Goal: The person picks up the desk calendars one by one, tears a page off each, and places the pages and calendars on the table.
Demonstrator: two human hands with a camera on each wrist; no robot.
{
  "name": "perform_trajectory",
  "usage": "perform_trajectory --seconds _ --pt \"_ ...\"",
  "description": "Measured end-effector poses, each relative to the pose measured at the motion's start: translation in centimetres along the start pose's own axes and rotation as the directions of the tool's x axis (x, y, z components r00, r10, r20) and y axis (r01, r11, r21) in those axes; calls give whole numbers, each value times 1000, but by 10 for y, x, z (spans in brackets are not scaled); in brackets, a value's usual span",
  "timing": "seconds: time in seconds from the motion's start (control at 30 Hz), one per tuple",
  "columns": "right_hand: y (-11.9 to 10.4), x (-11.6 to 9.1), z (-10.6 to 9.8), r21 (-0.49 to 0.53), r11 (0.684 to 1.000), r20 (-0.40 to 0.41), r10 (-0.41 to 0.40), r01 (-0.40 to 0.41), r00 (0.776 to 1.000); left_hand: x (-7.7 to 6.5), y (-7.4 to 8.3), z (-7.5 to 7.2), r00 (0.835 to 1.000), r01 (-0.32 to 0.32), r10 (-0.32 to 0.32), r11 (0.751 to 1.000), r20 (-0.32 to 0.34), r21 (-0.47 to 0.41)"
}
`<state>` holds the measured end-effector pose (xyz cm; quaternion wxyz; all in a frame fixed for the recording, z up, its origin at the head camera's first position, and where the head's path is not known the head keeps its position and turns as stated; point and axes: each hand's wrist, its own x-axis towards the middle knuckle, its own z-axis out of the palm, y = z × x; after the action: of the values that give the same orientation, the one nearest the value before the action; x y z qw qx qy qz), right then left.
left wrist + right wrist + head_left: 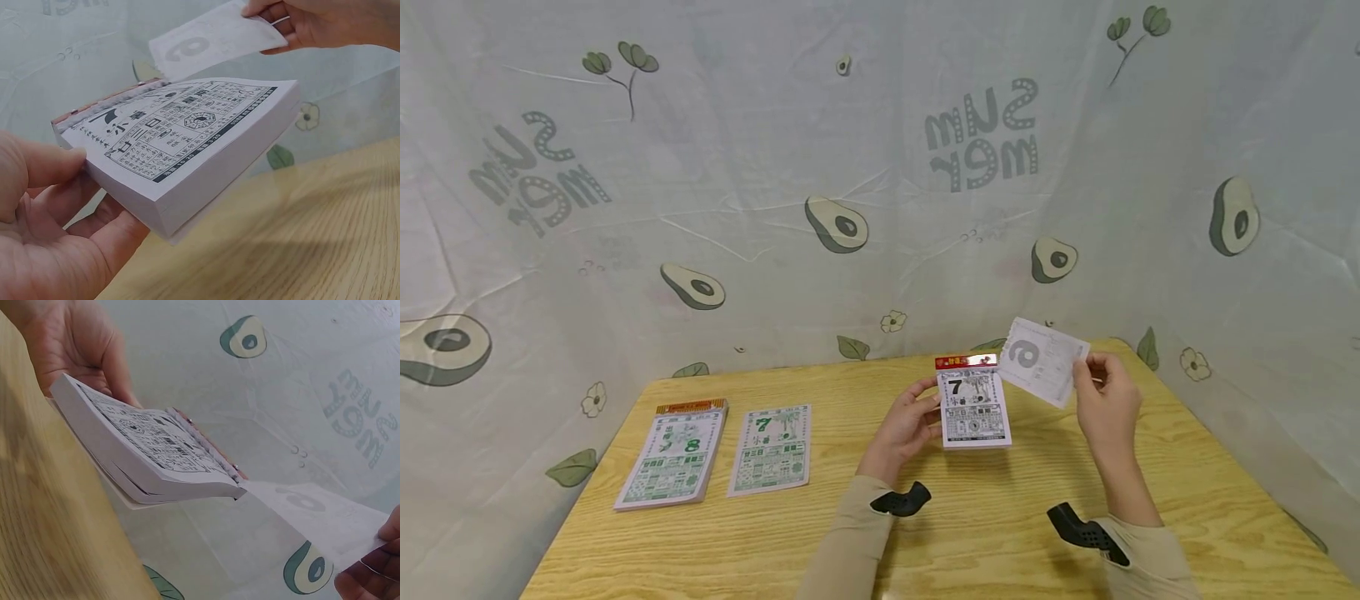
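My left hand (910, 423) grips a thick tear-off calendar (976, 412) by its left side, thumb on top and fingers beneath. Its top page carries a black 7, and a red strip binds the upper edge. In the left wrist view the calendar block (206, 194) is tilted above the table. To its right, my right hand (1107, 396) pinches a thin calendar sheet (1043, 360) by its edge. A faint 6 shows through the sheet, and its ragged end lies right at the calendar's bound edge in the right wrist view.
A second tear-off calendar (673, 454), printed in green with an 8, lies at the left of the wooden table (880, 383). Next to it lies a loose green sheet (771, 450) with a 7. A patterned curtain (760, 167) hangs behind and at the sides.
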<state>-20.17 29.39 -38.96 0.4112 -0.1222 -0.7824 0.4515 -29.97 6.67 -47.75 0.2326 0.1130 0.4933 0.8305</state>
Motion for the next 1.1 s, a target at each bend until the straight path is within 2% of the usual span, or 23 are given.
perform_trajectory --seconds 0.7,0.83,0.97,1.1 --pt "4 2 -1 8 1000 -36 -25 25 999 -2 3 1 1000 2 -2 1000 -1 8" --pt "4 4 -3 2 1000 -27 -2 2 1000 -2 4 -2 1000 5 -5 1000 -14 9" --pt "4 6 -9 -3 999 -52 40 -40 998 -2 7 -8 999 -2 2 1000 -47 -4" --pt "5 8 -11 -11 1000 -61 12 -12 998 -2 10 -13 998 -12 11 1000 -58 -12"
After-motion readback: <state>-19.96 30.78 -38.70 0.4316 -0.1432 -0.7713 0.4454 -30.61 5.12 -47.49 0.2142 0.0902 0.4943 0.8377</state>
